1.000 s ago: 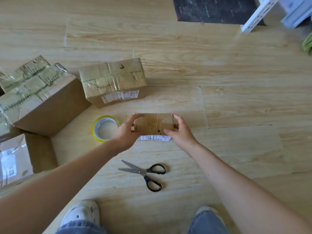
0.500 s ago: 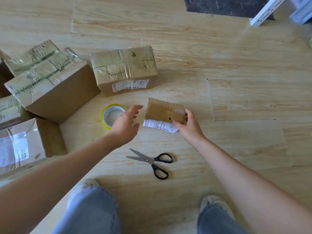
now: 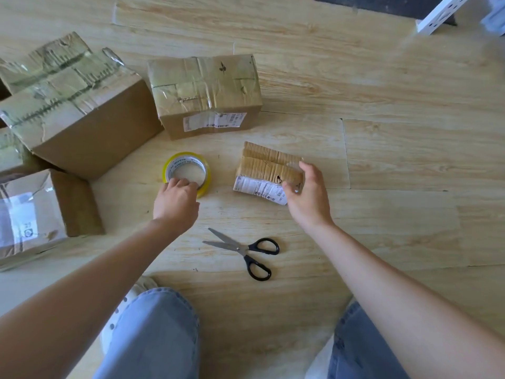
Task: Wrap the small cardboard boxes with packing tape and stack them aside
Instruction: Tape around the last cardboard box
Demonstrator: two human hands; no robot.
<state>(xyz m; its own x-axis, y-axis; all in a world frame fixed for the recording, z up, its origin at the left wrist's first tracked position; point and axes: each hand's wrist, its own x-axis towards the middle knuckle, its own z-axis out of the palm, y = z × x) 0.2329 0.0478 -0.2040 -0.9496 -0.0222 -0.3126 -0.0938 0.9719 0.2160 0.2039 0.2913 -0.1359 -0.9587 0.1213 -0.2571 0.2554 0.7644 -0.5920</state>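
A small, worn cardboard box with a white barcode label on its near side lies on the wooden floor in the middle. My right hand holds its right end, thumb on the near face and fingers over the top corner. To its left a yellow roll of clear packing tape lies flat. My left hand is on the roll's near rim with its fingertips curled over the edge into the ring.
Black-handled scissors lie partly spread just in front of me. A taped medium box stands behind the tape roll. Larger taped boxes crowd the left side. A white shelf leg and a dark mat are at the far right.
My left hand let go of the small box and moved left onto the tape roll. The box turned slightly clockwise under my right hand. My head moved closer.
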